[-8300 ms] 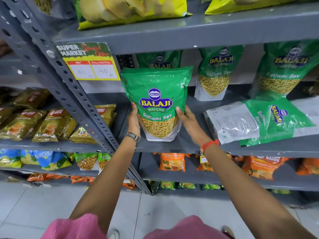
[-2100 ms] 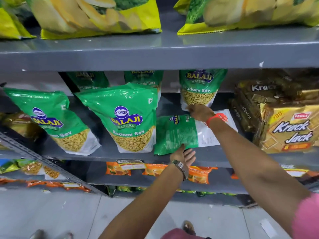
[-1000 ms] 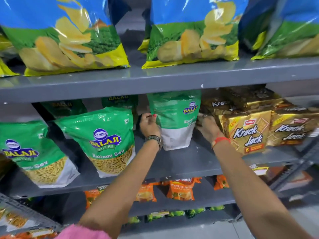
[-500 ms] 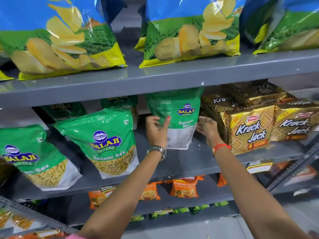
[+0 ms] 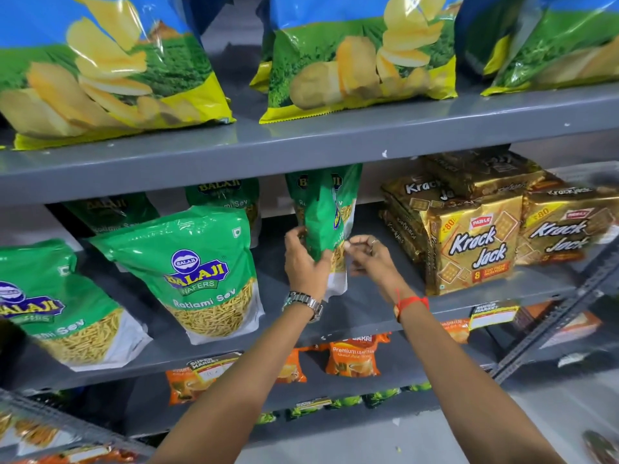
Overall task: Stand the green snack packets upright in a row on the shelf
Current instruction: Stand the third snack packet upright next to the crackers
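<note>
On the grey shelf (image 5: 368, 303), just left of the cracker packs (image 5: 469, 242), our left hand (image 5: 306, 262) and right hand (image 5: 370, 256) pinch the green packet (image 5: 323, 222) edge-on, so we should turn it label-forward and seat its base flat.

Green packets (image 5: 197, 272) left of biscuit packs (image 5: 469, 242)

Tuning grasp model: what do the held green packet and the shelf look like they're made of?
Green packet: thin glossy plastic film, likely; it creases and shows sheen, with a clear window over the snack. Shelf: painted grey metal, probably steel; matte, thin folded front edge.
</note>
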A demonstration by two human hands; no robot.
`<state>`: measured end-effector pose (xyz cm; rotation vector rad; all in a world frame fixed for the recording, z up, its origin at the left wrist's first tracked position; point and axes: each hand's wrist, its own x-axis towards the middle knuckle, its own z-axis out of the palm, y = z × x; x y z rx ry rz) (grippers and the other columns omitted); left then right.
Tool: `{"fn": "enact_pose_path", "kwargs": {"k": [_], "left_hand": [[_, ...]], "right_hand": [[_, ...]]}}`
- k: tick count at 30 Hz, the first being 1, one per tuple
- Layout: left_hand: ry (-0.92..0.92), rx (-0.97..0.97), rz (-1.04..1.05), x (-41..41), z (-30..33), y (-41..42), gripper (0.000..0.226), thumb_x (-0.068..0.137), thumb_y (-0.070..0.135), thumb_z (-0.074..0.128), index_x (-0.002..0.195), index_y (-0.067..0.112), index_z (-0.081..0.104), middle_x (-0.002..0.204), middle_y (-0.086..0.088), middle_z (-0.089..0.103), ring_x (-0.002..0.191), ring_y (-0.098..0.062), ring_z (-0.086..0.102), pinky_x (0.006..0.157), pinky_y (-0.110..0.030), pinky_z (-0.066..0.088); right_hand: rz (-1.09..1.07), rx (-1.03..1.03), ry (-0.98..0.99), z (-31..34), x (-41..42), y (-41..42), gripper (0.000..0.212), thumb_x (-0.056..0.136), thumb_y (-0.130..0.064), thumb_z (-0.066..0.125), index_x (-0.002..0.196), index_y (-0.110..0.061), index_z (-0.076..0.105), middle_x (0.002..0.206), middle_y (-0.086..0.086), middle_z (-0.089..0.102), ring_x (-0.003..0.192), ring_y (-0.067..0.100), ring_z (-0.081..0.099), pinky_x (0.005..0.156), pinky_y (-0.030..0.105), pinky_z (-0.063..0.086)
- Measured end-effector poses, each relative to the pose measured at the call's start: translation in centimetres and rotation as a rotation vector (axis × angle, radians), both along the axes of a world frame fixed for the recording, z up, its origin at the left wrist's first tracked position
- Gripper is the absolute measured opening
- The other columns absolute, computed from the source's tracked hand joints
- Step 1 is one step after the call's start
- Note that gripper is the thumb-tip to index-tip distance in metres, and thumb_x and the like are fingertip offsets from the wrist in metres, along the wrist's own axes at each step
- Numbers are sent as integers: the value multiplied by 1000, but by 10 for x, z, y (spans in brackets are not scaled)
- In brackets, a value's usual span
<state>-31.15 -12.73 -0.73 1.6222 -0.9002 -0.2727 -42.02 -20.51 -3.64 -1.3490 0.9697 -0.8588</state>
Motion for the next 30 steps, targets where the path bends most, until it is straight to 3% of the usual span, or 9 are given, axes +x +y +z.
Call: {"fn": "enact_pose_path", "kwargs": {"k": [4,6,8,12,15,18,21,26,30], "left_hand": [[201,-70,37,19,3,-6,44,70,-4,45,114,1,51,98,-15,66,81,-22,64,65,-21,46],[245,-96,8,28,2,-12,50,67,-1,40,114,0,54,88,-2,61,59,7,56,52,-8,40],[345,-112,-10,34,2,-19,45,74,-11,37,113,-1,57,76,7,56,46,15,50,45,-3,34],[599,-65,42,44,7,-38,34,75,-22,29,66,1,52,42,12,49,33,4,39,40,-15,28],[780,-117,21,52,5,-47,39,74,-23,30,56,9,45,32,16,57,36,3,52,42,-14,39],[886,-133,10,49,-2,-44,28,81,-9,40,66,9,55,59,15,68,72,-8,61,68,-19,45],[927,-145,-37,43,-9,-39,35,90,18,43,122,7,53,126,-2,55,122,-18,45,109,-32,31],[976,-162,-187,36,-2,-35,50,96,38,26,138,12,34,144,-5,38,130,-22,39,114,-38,27],[1049,-181,-190,16,17,-18,49,98,32,19,139,8,31,140,-6,39,131,-26,36,97,-33,32]], "right_hand": [[-79,31,-137,17,4,-16,23,91,-14,52,112,-11,46,86,-3,55,78,9,56,57,16,54],[-86,48,-168,25,9,-26,37,91,-16,51,125,-8,40,107,2,56,102,16,54,80,28,54],[-78,42,-177,25,13,-39,42,88,-24,55,126,-13,42,128,8,55,119,23,52,102,44,45],[-58,82,-192,22,18,-54,19,90,-30,50,105,-19,53,122,11,58,113,23,54,108,44,39],[-75,96,-208,26,19,-49,15,94,-20,44,89,-17,58,103,10,63,102,24,57,99,41,42],[-87,108,-232,22,21,-53,20,94,-15,44,80,-18,57,88,0,63,85,13,58,87,30,46],[-26,129,-255,20,23,-56,17,96,-20,39,94,-14,56,88,-5,61,81,5,56,77,22,46],[16,128,-236,15,25,-53,32,98,-27,31,120,-15,50,104,-5,58,82,-1,56,59,5,49],[-21,121,-235,13,18,-40,42,96,-35,35,124,-7,51,129,7,57,106,18,61,97,31,51]]}}
